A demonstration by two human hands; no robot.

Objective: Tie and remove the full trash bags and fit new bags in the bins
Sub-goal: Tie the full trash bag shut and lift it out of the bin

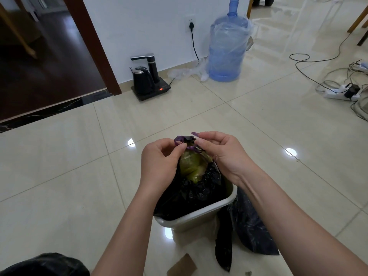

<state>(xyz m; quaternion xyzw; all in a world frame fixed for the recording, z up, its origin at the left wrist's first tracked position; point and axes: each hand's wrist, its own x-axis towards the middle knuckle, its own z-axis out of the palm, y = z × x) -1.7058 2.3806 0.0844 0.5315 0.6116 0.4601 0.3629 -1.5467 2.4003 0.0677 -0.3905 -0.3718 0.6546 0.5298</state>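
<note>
Trash bag [191, 188] neck pinched by both hands [201, 154].

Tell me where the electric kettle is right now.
The black electric kettle sits on its tray on the tiled floor against the white wall, upper left of centre in the head view, between the brown door frame and the blue water jug.

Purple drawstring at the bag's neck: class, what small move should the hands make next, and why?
Probably pull the purple drawstring ends apart to cinch the knot. The left hand and right hand each pinch it above the gathered black bag, which sits in the bin, its neck loosely closed.
</note>
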